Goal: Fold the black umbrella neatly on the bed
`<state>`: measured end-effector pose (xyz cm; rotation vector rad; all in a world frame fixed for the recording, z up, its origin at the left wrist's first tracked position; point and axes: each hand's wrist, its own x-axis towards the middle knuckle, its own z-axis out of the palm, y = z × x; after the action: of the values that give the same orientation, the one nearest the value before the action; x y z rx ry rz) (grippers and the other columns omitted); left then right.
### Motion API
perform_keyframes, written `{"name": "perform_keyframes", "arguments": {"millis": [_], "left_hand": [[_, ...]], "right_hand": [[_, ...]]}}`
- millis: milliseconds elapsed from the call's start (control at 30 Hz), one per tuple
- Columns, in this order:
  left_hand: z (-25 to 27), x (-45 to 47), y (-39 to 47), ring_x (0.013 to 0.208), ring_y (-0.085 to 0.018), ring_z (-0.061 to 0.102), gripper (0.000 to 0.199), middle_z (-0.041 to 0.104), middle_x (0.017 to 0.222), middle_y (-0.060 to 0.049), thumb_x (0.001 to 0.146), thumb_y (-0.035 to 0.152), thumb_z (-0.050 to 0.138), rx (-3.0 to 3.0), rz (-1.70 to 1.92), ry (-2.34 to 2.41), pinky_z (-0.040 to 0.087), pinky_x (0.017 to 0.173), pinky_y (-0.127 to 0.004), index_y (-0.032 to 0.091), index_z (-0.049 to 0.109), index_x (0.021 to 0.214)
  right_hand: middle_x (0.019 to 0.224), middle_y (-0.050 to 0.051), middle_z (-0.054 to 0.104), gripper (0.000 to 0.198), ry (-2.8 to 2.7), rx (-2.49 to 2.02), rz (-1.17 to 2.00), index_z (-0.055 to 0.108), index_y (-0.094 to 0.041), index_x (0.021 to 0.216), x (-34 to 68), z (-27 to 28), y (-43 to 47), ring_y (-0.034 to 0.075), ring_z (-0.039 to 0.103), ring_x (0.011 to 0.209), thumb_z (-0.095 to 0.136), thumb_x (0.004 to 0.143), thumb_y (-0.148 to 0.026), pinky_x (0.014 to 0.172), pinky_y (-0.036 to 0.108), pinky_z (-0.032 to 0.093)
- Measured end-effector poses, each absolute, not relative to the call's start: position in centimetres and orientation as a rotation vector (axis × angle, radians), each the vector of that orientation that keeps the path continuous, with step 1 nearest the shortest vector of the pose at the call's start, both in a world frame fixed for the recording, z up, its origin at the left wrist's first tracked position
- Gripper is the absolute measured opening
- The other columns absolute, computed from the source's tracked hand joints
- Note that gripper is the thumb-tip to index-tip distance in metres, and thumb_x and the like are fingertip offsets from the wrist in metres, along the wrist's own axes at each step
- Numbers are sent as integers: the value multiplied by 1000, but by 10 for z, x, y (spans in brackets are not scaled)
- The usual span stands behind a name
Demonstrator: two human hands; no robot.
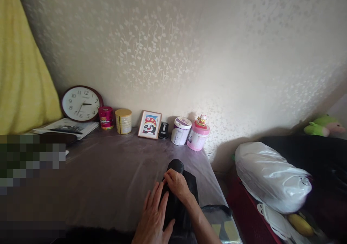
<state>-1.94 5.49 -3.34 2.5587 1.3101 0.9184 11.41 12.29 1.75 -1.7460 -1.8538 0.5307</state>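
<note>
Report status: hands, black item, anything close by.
Left hand open, against black item. Right hand bent over it, grip unclear. Clear pouch close on the right.

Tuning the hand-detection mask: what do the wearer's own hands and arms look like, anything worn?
Both are bare human hands: left hand, right hand. No glove, ring, watch or marking that I can make out. The right forearm shows no sleeve up to the frame edge; the left forearm is out of frame.
</note>
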Motion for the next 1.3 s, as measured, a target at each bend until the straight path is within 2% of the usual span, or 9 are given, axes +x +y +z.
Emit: {"name": "perform_keyframes", "arguments": {"millis": [100,267,433,533,633,833,1067,1200,1300], "left_hand": [[-49,-14,55,129,-33,35,59,39,139,-20,76,30,55,2580,866,1283,40,100,-48,15,37,130],[-64,-13,54,130,-27,35,63,32,144,-19,80,18,46,2479,890,1239,44,99,-39,15,20,137],[-79,-12,54,132,-27,32,68,29,145,-18,80,13,43,2407,878,1198,41,101,-41,19,11,140],[-84,-10,53,133,-26,30,72,28,146,-16,79,9,42,2369,847,1191,39,103,-42,20,6,141],[-83,-8,52,135,-25,24,79,22,148,-16,78,7,40,2345,813,1194,36,105,-43,20,-5,142],[-79,-8,53,135,-26,22,81,18,150,-15,79,8,41,2292,733,1210,35,105,-45,22,-9,142],[-69,-10,50,136,-23,20,75,14,151,-12,83,10,35,2211,727,1183,34,106,-45,25,-11,141],[-65,-9,47,137,-22,19,72,12,152,-10,85,12,33,2192,718,1192,34,106,-46,26,-9,141],[-61,-9,45,138,-21,16,71,11,152,-11,83,12,33,2187,725,1185,30,108,-45,23,-7,141]], "right_hand": [[70,-1,72,25,-1894,-1706,549,59,-22,72,114,19,121,14,67,69,40,88,-20,62,21,42],[75,-2,71,20,-2041,-1586,465,63,-24,85,117,21,108,14,65,74,44,89,-22,68,21,44],[89,1,70,25,-2163,-1311,283,65,-25,97,126,13,89,16,59,91,41,92,-26,83,26,44],[102,0,69,26,-2199,-1238,252,65,-24,99,135,4,91,17,52,110,39,93,-23,100,34,34],[106,-1,68,26,-2211,-1272,226,65,-25,97,143,-4,106,17,48,117,39,94,-22,107,40,23],[97,-1,70,31,-2178,-1389,193,68,-25,86,156,-9,150,16,50,115,38,94,-22,107,42,18],[103,2,69,26,-1910,-1556,305,68,-24,90,170,-15,184,17,58,103,42,89,-23,97,32,36],[101,10,68,35,-1658,-1705,254,64,-18,99,197,-15,178,22,62,96,34,90,-31,86,34,45],[99,10,69,38,-1527,-1763,230,64,-17,97,213,-13,155,22,63,92,31,90,-34,82,33,47]]}}
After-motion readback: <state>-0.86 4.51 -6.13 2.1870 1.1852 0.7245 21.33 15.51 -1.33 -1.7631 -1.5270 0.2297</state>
